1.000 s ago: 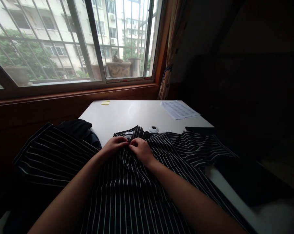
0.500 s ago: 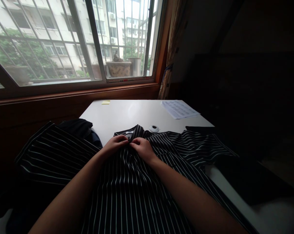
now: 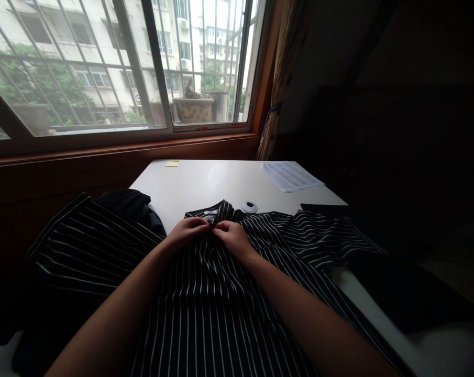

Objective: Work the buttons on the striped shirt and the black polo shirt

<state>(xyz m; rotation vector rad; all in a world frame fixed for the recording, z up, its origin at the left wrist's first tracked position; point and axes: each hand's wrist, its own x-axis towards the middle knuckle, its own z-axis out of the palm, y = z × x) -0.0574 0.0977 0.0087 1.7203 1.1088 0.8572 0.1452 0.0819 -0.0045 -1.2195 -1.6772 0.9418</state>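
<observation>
A dark shirt (image 3: 209, 309) with thin white stripes lies spread over the near part of the table, its collar (image 3: 223, 211) at the far end and its sleeves out to both sides. Just below the collar, my left hand (image 3: 187, 230) pinches the front of the shirt. My right hand (image 3: 233, 238) grips the same spot from the other side, and the fingertips of both hands nearly meet. Whatever small part lies between the fingertips is hidden. The cloth bunches into creases under my hands.
The white table (image 3: 193, 180) carries a yellow sticky note (image 3: 172, 164), printed sheets (image 3: 291, 176) and a round cable-hole cover (image 3: 250, 207). Dark clothing (image 3: 129, 201) is heaped at the left. Beyond stand a barred window (image 3: 103, 68) and a tied curtain (image 3: 274, 110).
Both hands keep their pinch below the collar, with only a slight shift of the fingers. The whole view has moved a little; the shirt lies as before.
</observation>
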